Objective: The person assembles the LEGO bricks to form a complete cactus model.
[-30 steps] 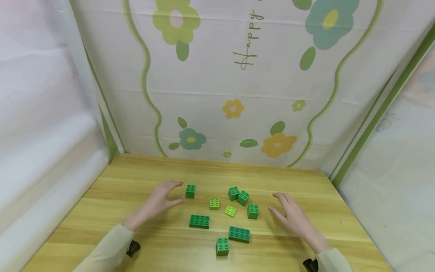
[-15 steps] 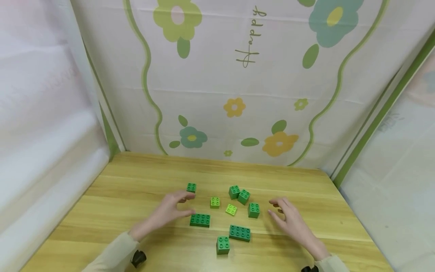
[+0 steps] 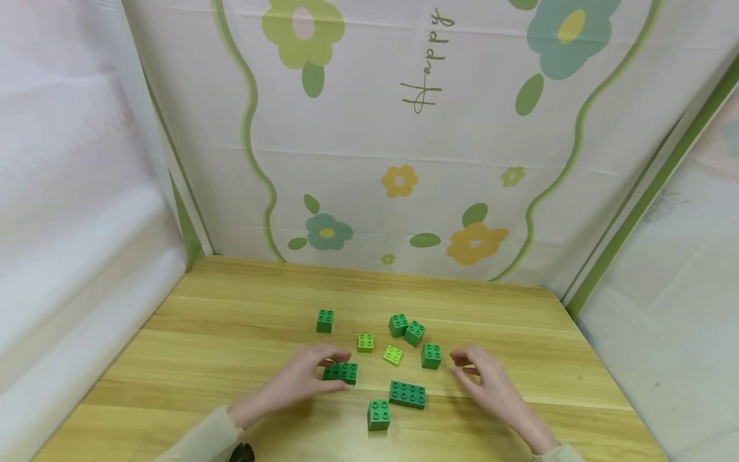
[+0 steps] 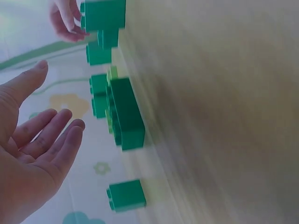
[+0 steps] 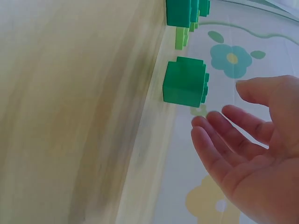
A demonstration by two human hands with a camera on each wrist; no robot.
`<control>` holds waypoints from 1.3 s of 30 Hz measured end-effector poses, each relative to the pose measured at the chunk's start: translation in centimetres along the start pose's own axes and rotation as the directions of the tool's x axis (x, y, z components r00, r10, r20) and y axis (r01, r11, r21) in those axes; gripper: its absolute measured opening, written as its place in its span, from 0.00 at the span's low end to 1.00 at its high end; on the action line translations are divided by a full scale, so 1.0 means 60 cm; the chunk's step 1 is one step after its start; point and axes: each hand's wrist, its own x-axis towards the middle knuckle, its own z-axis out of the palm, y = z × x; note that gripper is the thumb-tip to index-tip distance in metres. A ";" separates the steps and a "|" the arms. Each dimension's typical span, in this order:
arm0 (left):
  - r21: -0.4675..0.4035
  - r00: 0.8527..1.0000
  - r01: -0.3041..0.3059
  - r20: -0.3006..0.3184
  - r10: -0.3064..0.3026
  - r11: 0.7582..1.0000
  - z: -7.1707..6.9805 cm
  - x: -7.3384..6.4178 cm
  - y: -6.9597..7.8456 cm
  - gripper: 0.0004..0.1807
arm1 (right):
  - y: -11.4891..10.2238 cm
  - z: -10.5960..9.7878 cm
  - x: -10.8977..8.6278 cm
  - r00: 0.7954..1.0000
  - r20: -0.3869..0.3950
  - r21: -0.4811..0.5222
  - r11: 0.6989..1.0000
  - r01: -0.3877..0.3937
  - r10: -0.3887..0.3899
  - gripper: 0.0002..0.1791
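In the head view my left hand (image 3: pixel 303 380) hovers at a dark green eight-stud toy brick (image 3: pixel 344 373), thumb and fingers parted and overlapping its left end. The left wrist view shows a gap between those loosely bent fingers (image 4: pixel 63 135) and the long brick (image 4: pixel 126 114). To the right, my right hand (image 3: pixel 491 383) holds nothing; its thumb and fingers point at a square green brick (image 3: pixel 430 356). That green brick (image 5: pixel 186 82) stands just off the right fingertips in the right wrist view. A second long green brick (image 3: pixel 407 394) lies between the hands.
Two light green bricks, one taller (image 3: pixel 365 343) and one flat (image 3: pixel 393 355), lie mid-table. Behind them two green square bricks (image 3: pixel 398 325) touch. One green brick (image 3: pixel 325 321) stands back left, another (image 3: pixel 378 415) near the front. A flowered cloth (image 3: pixel 358 128) rises behind the wooden table (image 3: pixel 231 308).
My left hand has come nearer and to the right, from beside the back-left brick to the long brick. The right hand has shifted slightly left and nearer, its fingers drawn closer together. The bricks have not moved.
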 end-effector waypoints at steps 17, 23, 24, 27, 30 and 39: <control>-0.104 0.990 0.034 0.139 -0.019 0.994 0.055 -0.015 0.036 0.22 | -0.020 0.022 -0.008 0.978 0.189 0.201 0.978 0.053 -0.092 0.08; -0.096 0.984 0.087 0.161 -0.071 0.992 0.065 -0.013 0.043 0.22 | -0.024 0.028 -0.007 0.960 0.276 0.247 0.969 -0.028 -0.043 0.11; -0.094 0.983 0.096 0.165 -0.079 0.991 0.066 -0.012 0.045 0.22 | -0.025 0.029 -0.006 0.956 0.292 0.253 0.967 -0.042 -0.035 0.11; -0.086 0.981 0.103 0.171 -0.087 0.991 0.070 -0.011 0.047 0.21 | -0.030 0.031 -0.006 0.943 0.333 0.266 0.961 -0.081 -0.012 0.13; -0.075 0.980 0.107 0.175 -0.092 0.991 0.073 -0.010 0.047 0.21 | -0.032 0.034 -0.006 0.934 0.356 0.276 0.958 -0.083 -0.021 0.13; -0.013 0.975 0.127 0.183 -0.123 0.992 0.082 -0.006 0.043 0.22 | -0.035 0.048 0.000 0.932 0.352 0.281 0.960 -0.015 -0.089 0.14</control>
